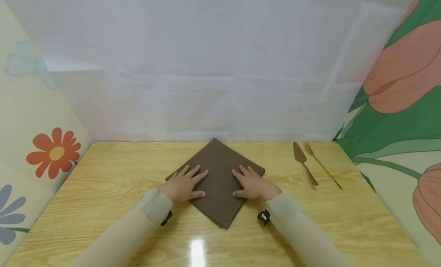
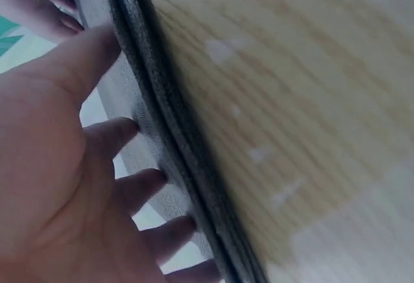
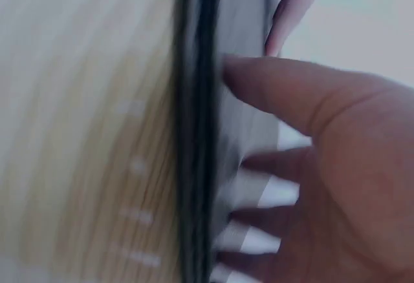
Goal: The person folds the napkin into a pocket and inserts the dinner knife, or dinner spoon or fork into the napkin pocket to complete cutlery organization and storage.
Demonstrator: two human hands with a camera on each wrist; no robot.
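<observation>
A dark brown folded cloth (image 1: 220, 183) lies on the table as a diamond, one corner toward the person and one toward the white backdrop. Its edge shows several stacked layers (image 2: 174, 128) in the left wrist view. Spread over the cloth's left side is my left hand (image 1: 184, 184), fingertips and thumb on its top face. My right hand (image 1: 255, 184) rests likewise on the right side, fingers apart and pointing inward. In the right wrist view the thumb (image 3: 278, 89) touches the cloth near its layered edge. Neither hand grips it.
To the right on the wooden table (image 1: 113, 167) lie a cake server (image 1: 300, 155) and a gold fork (image 1: 320, 163). A white sheet (image 1: 206, 68) hangs behind the table's far edge. Flower-patterned panels (image 1: 396, 68) stand at both sides.
</observation>
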